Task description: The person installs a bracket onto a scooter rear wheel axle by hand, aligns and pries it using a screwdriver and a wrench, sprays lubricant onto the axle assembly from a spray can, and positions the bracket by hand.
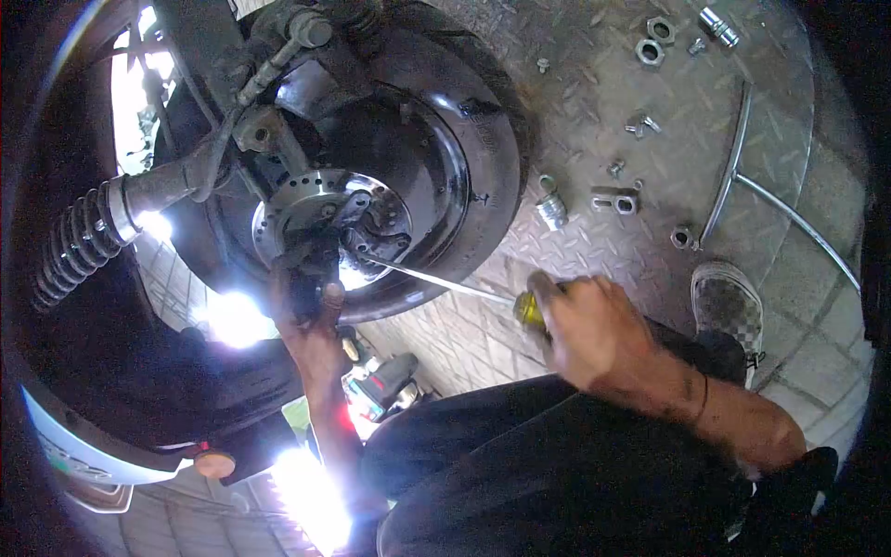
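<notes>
My right hand [594,330] is closed round the yellow handle [530,310] of a screwdriver. Its long metal shaft [445,282] reaches left to the brake caliper [373,228] beside the drilled disc [278,206] of a wheel. Under the disc, my left hand [311,325] has its fingers up against a dark part [311,265] near the hub; what they grip there, if anything, is too dark to make out. The black tyre [506,139] curves round the disc on the right.
A coil-spring shock absorber [79,246] stands at the left. On the metal floor plate [594,102] lie nuts [650,51], a socket [718,28], another socket [551,211], bolts [642,125] and a T-shaped wrench [736,172]. A shoe [727,302] rests at the right.
</notes>
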A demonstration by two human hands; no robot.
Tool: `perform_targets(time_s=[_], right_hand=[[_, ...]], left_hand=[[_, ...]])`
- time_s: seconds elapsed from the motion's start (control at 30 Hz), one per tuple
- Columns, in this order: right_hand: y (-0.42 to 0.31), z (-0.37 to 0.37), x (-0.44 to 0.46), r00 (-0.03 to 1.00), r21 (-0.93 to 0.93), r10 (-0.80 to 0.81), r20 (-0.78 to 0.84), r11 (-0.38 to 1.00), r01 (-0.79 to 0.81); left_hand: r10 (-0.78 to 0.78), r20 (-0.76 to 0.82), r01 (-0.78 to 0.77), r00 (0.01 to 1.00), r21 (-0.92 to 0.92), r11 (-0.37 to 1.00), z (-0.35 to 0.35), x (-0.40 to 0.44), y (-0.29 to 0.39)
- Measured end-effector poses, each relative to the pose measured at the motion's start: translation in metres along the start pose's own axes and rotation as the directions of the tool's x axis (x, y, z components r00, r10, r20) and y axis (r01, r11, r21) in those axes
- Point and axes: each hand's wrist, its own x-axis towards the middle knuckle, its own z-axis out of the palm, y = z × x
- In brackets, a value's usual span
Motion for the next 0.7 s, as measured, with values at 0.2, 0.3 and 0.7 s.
perform_targets(time_s=[0.2, 0.3, 0.7], right_hand=[[0.018, 0.012, 0.026, 0.975, -0.042, -0.188, -0.116, 0.982, 0.184], [0.019, 0.007, 0.017, 0.987, 0.026, -0.136, -0.092, 0.99, 0.139], [0.009, -0.036, 0.006, 0.832, -0.5, -0.47, -0.295, 0.818, 0.284]], left_hand=[[-0.082, 0.067, 0.089, 0.994, -0.126, 0.988, 0.0, -0.001, 0.008], [-0.057, 0.158, 0.087, 0.986, -0.189, 0.978, -0.002, 0.001, 0.006], [-0.169, 0.09, 0.182, 0.982, -0.163, 0.97, -0.008, -0.009, 0.017]])
